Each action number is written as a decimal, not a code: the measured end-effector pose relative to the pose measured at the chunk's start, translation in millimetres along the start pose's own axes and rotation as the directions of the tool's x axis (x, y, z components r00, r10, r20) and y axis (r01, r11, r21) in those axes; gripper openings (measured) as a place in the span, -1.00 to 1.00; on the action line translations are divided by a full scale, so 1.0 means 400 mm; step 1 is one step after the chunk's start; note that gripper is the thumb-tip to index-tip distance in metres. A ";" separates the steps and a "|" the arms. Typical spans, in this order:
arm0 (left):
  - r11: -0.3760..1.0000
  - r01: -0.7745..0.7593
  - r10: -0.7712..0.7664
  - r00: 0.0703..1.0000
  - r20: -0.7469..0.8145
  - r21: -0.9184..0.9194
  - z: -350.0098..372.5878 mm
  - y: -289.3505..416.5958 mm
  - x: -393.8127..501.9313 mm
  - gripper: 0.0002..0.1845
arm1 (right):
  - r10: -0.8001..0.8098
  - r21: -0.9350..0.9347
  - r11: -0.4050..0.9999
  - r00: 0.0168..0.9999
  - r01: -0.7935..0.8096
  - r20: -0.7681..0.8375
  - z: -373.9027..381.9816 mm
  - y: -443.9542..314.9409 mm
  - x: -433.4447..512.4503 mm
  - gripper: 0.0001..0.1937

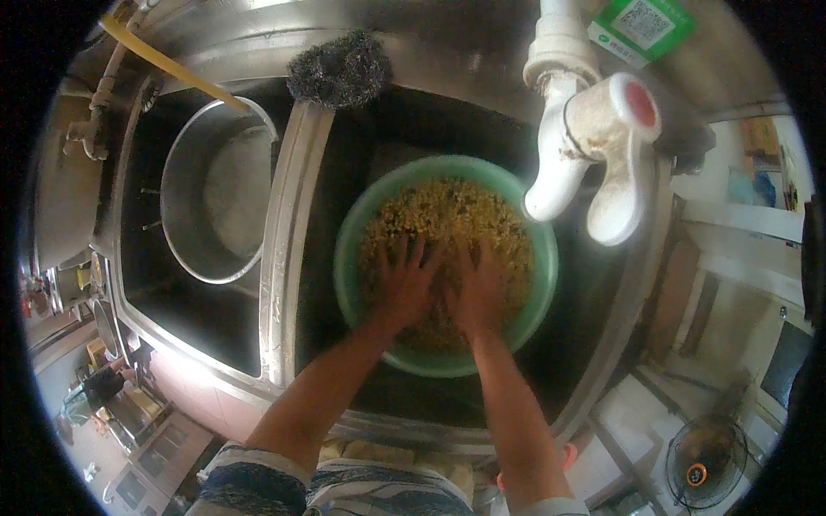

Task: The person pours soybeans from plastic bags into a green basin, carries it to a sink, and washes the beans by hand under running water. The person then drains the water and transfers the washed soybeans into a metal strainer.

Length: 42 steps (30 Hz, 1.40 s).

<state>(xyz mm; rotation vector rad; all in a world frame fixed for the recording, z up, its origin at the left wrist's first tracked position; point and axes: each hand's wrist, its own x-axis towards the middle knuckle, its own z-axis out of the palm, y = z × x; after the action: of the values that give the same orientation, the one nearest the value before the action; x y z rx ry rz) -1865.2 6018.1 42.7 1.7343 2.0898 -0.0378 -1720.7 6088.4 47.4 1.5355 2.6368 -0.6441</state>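
A round green plastic basin (548, 284) sits in the right bowl of a stainless steel sink. It holds many small yellow pieces (452, 200), which look like beans or kernels, in what appears to be water. Fingers spread, my left hand (406, 284) presses down into them at the basin's left middle. My right hand (477, 284) lies beside it, its fingers also apart and pointing to the far side. Neither hand visibly grips anything. The fingertips are partly sunk and blurred among the pieces.
A white plastic tap (561, 155) overhangs the basin's far right rim. Left of the sink divider (284, 258), a metal pot (226, 193) stands in the other bowl beneath a yellow hose (168, 61). A steel wool scourer (339, 69) rests on the divider's far end.
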 end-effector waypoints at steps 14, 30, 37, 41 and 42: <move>0.996 0.075 -0.086 0.959 0.269 0.051 -0.042 0.017 -0.051 -0.28 | 0.035 -0.119 0.993 0.956 0.000 0.292 0.022 0.023 -0.067 -0.42; 0.921 -0.187 0.160 0.981 0.106 0.342 0.113 -0.091 -0.071 -0.69 | 0.341 0.304 0.777 0.775 -0.551 0.532 -0.072 0.005 -0.069 -0.47; 0.650 0.316 -0.424 0.906 0.015 -0.691 -0.077 -0.073 -0.243 -0.19 | 0.082 0.468 0.883 0.993 -0.032 -0.085 -0.120 0.038 -0.061 -0.53; 0.513 0.533 -0.560 0.802 0.209 -0.673 -0.023 -0.115 -0.310 -0.04 | 0.162 0.197 0.974 0.954 -0.114 -0.251 -0.146 0.134 0.013 -0.50; 0.560 0.529 -0.578 0.801 0.157 -0.637 0.008 -0.135 -0.302 -0.02 | 0.221 0.174 0.968 0.944 -0.181 -0.247 -0.140 0.164 0.036 -0.50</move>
<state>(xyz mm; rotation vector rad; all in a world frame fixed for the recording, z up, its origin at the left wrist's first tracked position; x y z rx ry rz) -1899.4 5892.5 66.9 0.6197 2.2325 0.5266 -1662.8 6148.8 73.4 2.0354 2.6065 -0.6773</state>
